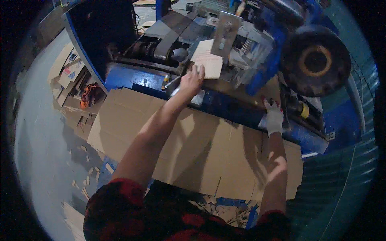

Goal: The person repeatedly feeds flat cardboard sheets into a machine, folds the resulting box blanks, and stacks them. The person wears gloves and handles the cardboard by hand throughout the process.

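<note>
My left hand [192, 80] is bare and reaches into a blue machine, its fingers bent against the near left corner of a pale cardboard piece [210, 62] with faint reddish print. That piece sits partly under an upright metal plate [226, 34]. Farther right, my right hand [274, 115] wears a whitish glove with red fingertips. Its fingers are spread at the edge of a brown cardboard sheet [265, 90] lying in the machine. Below both forearms a large creased, slotted cardboard sheet [193, 148] stretches along the machine's front.
A big dark wheel [315, 60] stands at the right, beside a roller with a yellow band [304, 110]. A grey belt [165, 46] and dark rollers are at the back left. Stacked cardboard with an orange bundle [91, 95] lies left; cardboard scraps [229, 213] litter the floor.
</note>
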A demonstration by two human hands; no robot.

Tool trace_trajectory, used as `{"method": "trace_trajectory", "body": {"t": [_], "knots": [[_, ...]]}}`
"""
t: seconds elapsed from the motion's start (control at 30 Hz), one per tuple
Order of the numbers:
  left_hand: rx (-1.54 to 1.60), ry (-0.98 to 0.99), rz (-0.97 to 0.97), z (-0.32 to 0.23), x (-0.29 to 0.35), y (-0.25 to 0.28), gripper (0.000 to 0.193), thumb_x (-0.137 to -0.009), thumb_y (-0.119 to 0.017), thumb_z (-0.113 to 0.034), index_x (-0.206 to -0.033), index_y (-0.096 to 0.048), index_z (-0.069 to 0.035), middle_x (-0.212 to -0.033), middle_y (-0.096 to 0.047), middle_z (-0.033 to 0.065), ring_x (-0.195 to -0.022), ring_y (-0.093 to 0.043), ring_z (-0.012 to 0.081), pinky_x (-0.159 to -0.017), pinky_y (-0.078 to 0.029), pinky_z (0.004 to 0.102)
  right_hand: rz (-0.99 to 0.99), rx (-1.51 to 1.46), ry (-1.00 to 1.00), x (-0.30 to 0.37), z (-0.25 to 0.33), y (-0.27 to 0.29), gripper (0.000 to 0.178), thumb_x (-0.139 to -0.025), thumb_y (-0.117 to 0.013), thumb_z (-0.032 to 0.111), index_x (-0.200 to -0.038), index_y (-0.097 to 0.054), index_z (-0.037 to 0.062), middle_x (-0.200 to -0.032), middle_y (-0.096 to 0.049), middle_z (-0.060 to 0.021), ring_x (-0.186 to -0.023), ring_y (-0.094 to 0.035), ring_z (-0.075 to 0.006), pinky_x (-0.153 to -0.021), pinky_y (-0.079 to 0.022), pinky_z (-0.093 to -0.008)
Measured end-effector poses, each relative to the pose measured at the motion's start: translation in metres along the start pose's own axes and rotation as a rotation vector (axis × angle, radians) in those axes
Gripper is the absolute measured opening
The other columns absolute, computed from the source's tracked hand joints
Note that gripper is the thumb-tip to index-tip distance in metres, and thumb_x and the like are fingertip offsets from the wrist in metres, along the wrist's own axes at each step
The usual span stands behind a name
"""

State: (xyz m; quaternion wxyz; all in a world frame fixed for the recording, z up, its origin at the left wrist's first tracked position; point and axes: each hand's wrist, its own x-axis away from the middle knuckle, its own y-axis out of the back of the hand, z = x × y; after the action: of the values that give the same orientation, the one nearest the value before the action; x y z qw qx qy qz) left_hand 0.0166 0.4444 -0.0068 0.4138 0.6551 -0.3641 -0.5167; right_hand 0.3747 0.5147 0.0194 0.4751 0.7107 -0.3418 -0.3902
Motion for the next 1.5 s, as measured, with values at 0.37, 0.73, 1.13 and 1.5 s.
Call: {"method": "trace_trajectory", "body": {"t": [0.37,0.73,1.13,1.5], "knots": [[0.021,0.145,-0.058,0.102,0.206,0.077,0.039,-0.077,-0.063,-0.016,-0.115,-0.060,-0.008,-0.124,-0.057,0.0101,-0.105,-0.058,0.0288,-0.086,-0.048,0.0388,-0.223,-0.360,-0.047,0.116,-0.028,-0.013,0.059,-0.076,-0.066,0.009,-0.132,-0.047,0.0059,-0.132,-0.049,-0.0201,-0.121,-0.046,-0.0395,-0.105,-0.034,-0.0464],[-0.054,0.708,0.181,0.201,0.397,0.125,0.073,-0.072,-0.073,-0.047,-0.120,-0.051,0.004,-0.113,-0.054,0.0244,-0.107,-0.050,0.0403,-0.087,-0.043,0.0451,-0.012,-0.128,-0.259,0.384,-0.018,0.038,0.059,-0.083,-0.064,0.031,-0.131,-0.046,0.0029,-0.135,-0.044,-0.0195,-0.127,-0.038,-0.0387,-0.108,-0.026,-0.0519],[0.784,0.453,-0.321,0.135,0.366,0.212,0.049,-0.073,-0.075,-0.013,-0.116,-0.057,0.001,-0.117,-0.058,0.0144,-0.108,-0.055,0.0258,-0.091,-0.044,0.0376,-0.927,-1.616,-1.185,0.449,-0.046,0.039,0.046,-0.092,-0.057,0.023,-0.130,-0.047,0.0002,-0.119,-0.055,-0.0137,-0.108,-0.055,-0.0281,-0.087,-0.049,-0.0442],[0.626,-0.045,0.027,0.060,0.351,0.138,0.053,-0.084,-0.059,-0.005,-0.135,-0.046,-0.004,-0.128,-0.054,0.0200,-0.119,-0.052,0.0336,-0.100,-0.041,0.0391,0.123,-0.379,0.319,0.340,0.089,0.130,0.058,-0.073,-0.064,0.032,-0.125,-0.051,0.0121,-0.127,-0.048,-0.0167,-0.117,-0.048,-0.0387,-0.101,-0.034,-0.0504]]}}
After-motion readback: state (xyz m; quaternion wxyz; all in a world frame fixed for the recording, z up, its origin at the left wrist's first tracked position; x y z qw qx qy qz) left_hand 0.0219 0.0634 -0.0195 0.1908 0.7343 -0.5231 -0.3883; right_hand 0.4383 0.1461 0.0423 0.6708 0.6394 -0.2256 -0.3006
